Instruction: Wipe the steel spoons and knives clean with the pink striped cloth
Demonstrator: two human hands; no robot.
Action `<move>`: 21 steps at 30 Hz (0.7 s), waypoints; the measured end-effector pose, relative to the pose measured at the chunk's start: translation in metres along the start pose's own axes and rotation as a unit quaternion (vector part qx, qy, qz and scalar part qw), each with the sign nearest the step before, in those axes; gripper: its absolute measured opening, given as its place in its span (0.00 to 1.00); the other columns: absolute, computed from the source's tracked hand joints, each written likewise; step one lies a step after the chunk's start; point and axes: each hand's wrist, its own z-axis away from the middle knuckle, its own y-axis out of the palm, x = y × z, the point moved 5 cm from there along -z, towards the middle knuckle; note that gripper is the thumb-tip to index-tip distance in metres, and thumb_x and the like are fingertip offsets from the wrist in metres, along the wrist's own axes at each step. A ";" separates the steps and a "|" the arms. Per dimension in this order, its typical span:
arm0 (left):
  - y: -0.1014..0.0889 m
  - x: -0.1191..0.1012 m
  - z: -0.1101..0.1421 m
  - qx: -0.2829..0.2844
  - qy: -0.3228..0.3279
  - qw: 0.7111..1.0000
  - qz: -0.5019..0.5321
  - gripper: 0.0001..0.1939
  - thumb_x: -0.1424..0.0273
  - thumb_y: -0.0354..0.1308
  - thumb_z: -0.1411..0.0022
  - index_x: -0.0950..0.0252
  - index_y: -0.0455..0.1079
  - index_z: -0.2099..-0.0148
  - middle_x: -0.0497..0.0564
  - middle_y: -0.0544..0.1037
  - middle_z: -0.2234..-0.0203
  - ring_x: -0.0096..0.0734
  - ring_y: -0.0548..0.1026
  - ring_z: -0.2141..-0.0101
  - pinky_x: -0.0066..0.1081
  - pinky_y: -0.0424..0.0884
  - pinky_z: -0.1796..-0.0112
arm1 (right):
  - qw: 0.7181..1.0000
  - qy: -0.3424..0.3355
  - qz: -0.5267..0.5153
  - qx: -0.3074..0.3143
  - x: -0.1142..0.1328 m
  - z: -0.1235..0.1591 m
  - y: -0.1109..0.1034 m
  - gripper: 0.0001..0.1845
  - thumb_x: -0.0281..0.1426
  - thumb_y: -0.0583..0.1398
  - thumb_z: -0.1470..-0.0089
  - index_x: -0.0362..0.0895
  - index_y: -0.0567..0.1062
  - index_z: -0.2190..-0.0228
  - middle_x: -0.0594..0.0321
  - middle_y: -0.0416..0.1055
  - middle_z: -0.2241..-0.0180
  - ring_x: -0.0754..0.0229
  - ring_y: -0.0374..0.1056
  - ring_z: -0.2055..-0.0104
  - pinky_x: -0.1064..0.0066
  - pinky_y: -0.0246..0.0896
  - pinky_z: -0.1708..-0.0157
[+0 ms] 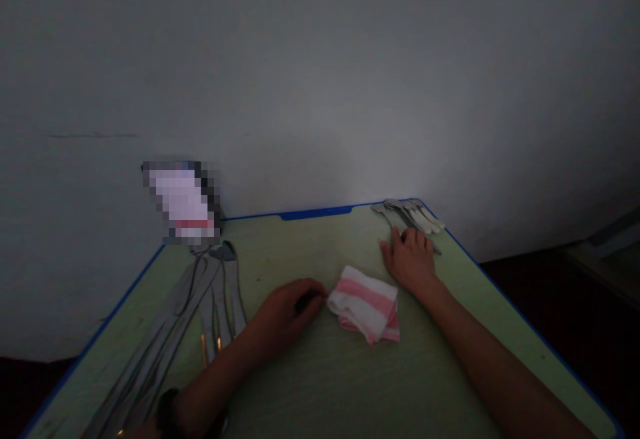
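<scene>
A small folded cloth, white with pink stripes, lies on the pale green table. My left hand is curled at its left edge, thumb and index tips close together on the cloth's corner; the exact contact is hard to make out. Farther right, my right hand lies palm down over a thin metal piece of cutlery, its thumb held apart from the fingers. The hand hides the middle of that piece. Just beyond it, several more pieces of cutlery are grouped, some with pale handles.
Several long metal pieces of cutlery, seemingly knives, lie along the table's left side, partly behind my left forearm. A pixelated upright object with a bright face stands at the far left. The blue-edged table meets a grey wall.
</scene>
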 end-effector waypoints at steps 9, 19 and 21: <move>0.002 0.003 0.000 0.014 0.001 1.000 -0.016 0.09 0.69 0.47 0.39 0.63 0.68 0.62 0.48 0.74 0.69 0.28 0.70 0.69 0.27 0.64 0.67 | 1.000 0.004 -0.001 -0.004 0.001 0.002 -0.001 0.30 0.45 0.43 0.43 0.37 0.62 0.48 0.45 0.62 0.58 0.45 0.55 0.55 0.57 0.45 0.58; 0.002 0.007 -0.002 0.024 -0.007 1.000 -0.010 0.10 0.69 0.46 0.38 0.63 0.67 0.60 0.47 0.73 0.70 0.27 0.70 0.70 0.26 0.63 0.69 | 0.985 -0.068 -0.143 -0.075 0.009 0.001 -0.014 0.26 0.41 0.48 0.44 0.43 0.61 0.47 0.47 0.57 0.50 0.45 0.53 0.50 0.53 0.49 0.55; 0.000 0.006 -0.002 0.024 -0.001 1.000 -0.015 0.10 0.68 0.45 0.38 0.63 0.66 0.59 0.47 0.73 0.70 0.27 0.69 0.71 0.26 0.64 0.69 | 0.965 -0.119 -0.221 -0.072 0.018 0.004 -0.023 0.23 0.39 0.47 0.43 0.45 0.63 0.49 0.50 0.57 0.51 0.49 0.54 0.50 0.55 0.50 0.52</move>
